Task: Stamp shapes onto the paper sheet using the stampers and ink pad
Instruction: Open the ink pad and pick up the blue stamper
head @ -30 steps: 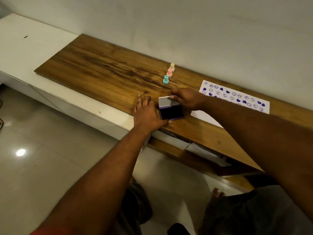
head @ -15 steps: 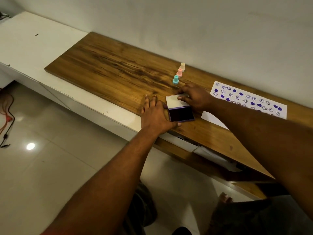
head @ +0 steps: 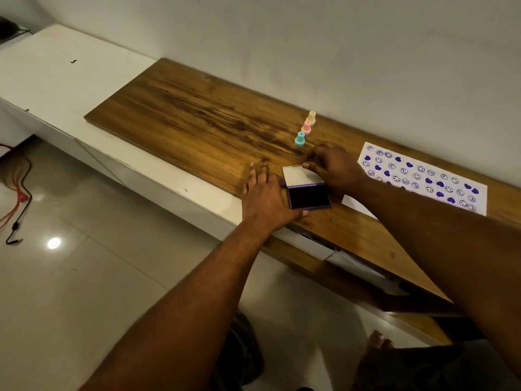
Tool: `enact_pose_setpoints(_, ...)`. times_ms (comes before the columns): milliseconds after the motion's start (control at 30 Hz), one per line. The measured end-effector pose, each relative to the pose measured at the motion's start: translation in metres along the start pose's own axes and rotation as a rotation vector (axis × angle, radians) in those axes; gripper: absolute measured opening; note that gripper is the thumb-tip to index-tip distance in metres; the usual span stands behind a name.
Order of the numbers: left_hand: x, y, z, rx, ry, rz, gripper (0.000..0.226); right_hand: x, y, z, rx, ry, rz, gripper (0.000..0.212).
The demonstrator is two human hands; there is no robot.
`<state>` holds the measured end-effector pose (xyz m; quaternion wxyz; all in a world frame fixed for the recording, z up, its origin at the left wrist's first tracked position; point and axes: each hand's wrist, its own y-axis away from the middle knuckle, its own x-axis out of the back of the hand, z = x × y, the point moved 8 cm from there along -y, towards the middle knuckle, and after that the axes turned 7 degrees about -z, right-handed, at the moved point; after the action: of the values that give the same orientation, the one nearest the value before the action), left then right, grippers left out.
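An open purple ink pad (head: 308, 196) lies on the wooden board (head: 197, 122), its clear lid (head: 300, 176) folded back flat. My left hand (head: 265, 196) rests flat against the pad's left side, thumb at its near edge. My right hand (head: 332, 165) grips the lid's far right corner. Three small stampers stand in a row behind: teal (head: 299, 139), pink (head: 306, 127) and cream (head: 311, 118). The paper sheet (head: 423, 176), covered with purple hearts and smiley stamps, lies to the right, partly hidden by my right forearm.
The board lies on a white counter (head: 56, 77) against a pale wall. Papers (head: 361, 266) show on a shelf under the board. Cables (head: 17, 193) lie on the tiled floor at left. A bare foot (head: 377, 341) is below.
The lid has swung from half raised to flat on the board under my right hand. My left hand stays beside the pad. The view has shifted slightly.
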<state>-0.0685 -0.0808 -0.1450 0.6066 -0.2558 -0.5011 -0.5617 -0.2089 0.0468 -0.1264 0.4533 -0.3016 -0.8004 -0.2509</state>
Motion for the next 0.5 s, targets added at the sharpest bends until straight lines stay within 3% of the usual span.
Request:
enact_pose_setpoints(167,0.003,-0.004,-0.002,-0.028,0.108,-0.021,0.100,0.041,-0.010,-0.009,-0.077,0.040,0.384,0.038)
enact_pose_setpoints(333,0.020,-0.010,-0.016,0.017,0.181,0.033,0.092,0.034,-0.044,-0.024,-0.138,0.257,0.234,0.040)
enact_pose_setpoints(500,0.031,-0.012,-0.031,0.058,0.215,0.070,0.096,0.025,-0.055,-0.018,-0.168,0.218,0.175,0.035)
